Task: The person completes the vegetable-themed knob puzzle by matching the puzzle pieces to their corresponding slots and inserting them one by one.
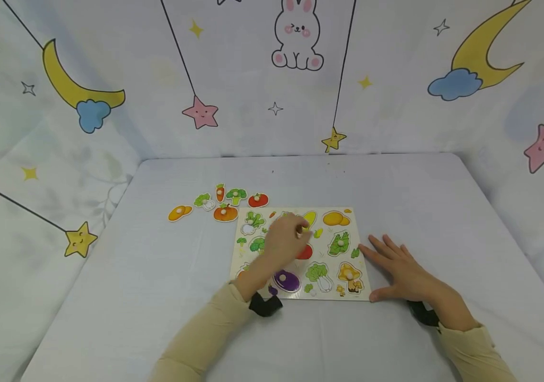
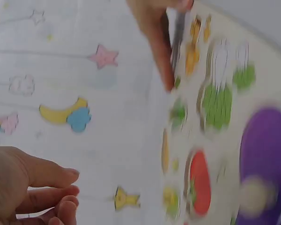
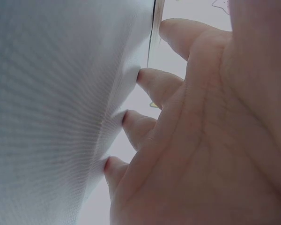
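A vegetable puzzle board (image 1: 296,207) lies flat on the table, with several knobbed pieces in its recesses. My left hand (image 1: 283,239) is above its middle, near the yellow corn (image 1: 310,216) and the red tomato picture (image 1: 305,252). Loosely curled fingers bring its thumb close to the index finger in the left wrist view; nothing shows between them. A purple eggplant piece (image 1: 287,281) sits below this hand. At the board's right side my right hand (image 1: 403,276) spreads its fingers, with thumb and index finger right at the edge. Its other fingertips (image 3: 131,119) rest on the cloth.
Left of and behind the board lie loose pieces: a potato (image 1: 180,213), a cabbage (image 1: 204,201), a carrot (image 1: 220,192), a broccoli (image 1: 236,196), a pumpkin (image 1: 225,213) and a tomato (image 1: 258,200). The pumpkin is close by the board's back left corner. A patterned curtain (image 1: 243,79) hangs behind.
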Demonstrator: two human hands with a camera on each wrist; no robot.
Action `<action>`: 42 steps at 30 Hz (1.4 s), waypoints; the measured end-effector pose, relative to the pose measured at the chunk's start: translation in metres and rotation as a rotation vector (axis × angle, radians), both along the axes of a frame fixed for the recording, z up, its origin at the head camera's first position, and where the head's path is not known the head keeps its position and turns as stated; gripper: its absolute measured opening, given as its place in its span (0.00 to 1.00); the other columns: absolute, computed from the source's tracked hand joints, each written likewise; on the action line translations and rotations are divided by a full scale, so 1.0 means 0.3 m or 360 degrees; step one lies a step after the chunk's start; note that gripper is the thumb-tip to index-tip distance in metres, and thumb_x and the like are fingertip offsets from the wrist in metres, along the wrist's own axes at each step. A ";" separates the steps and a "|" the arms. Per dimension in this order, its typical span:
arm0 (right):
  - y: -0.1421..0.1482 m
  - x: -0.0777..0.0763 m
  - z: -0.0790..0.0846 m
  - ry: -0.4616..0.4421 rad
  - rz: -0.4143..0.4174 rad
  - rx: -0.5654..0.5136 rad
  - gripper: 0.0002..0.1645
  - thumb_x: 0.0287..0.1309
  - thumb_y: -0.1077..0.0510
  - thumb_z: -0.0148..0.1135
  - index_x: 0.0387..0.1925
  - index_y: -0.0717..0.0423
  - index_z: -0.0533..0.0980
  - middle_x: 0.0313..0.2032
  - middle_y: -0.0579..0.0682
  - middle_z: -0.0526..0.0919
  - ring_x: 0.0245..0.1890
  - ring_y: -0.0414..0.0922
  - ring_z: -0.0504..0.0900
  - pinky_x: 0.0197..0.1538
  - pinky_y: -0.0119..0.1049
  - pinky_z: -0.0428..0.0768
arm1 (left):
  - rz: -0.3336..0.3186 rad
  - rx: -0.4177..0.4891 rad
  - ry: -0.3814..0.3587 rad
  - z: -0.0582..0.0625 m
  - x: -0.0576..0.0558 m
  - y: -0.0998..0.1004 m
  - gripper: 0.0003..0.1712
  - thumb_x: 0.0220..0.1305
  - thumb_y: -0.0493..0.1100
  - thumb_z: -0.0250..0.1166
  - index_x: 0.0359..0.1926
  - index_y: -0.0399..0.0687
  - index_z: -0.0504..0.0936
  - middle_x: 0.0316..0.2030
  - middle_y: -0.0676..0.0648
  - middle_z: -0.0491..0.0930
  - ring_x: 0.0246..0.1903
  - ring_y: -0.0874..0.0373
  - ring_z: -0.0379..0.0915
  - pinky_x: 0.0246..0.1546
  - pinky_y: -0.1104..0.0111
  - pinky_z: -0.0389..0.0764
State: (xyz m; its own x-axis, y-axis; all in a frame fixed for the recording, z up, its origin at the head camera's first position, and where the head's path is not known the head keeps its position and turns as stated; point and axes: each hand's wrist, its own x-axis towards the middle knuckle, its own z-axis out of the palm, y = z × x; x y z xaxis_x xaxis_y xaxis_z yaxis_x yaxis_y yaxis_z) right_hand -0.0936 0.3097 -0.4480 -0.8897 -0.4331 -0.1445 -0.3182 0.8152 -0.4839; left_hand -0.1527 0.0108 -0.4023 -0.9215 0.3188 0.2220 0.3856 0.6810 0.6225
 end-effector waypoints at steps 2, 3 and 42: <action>-0.001 0.000 0.005 0.0008 0.0001 -0.0001 0.67 0.34 0.28 0.73 0.75 0.44 0.57 0.76 0.62 0.48 0.75 0.67 0.39 0.67 0.72 0.40 | 0.0170 0.0154 0.0130 0.001 -0.066 -0.104 0.08 0.60 0.38 0.67 0.38 0.38 0.86 0.30 0.44 0.82 0.29 0.54 0.76 0.30 0.69 0.75; -0.001 0.001 0.007 0.0016 0.0000 0.0001 0.67 0.34 0.28 0.73 0.75 0.44 0.57 0.75 0.63 0.49 0.75 0.67 0.39 0.67 0.72 0.40 | 0.0253 0.0218 0.0194 -0.003 -0.100 -0.161 0.07 0.59 0.37 0.67 0.37 0.37 0.86 0.30 0.42 0.82 0.29 0.52 0.77 0.31 0.66 0.76; -0.005 0.008 0.000 0.0010 -0.0011 -0.0019 0.66 0.34 0.28 0.73 0.74 0.45 0.58 0.75 0.63 0.49 0.74 0.68 0.39 0.67 0.72 0.40 | 0.1083 0.0081 -0.0244 -0.195 -0.291 -0.855 0.14 0.64 0.39 0.64 0.43 0.29 0.83 0.38 0.33 0.82 0.38 0.44 0.74 0.34 0.67 0.69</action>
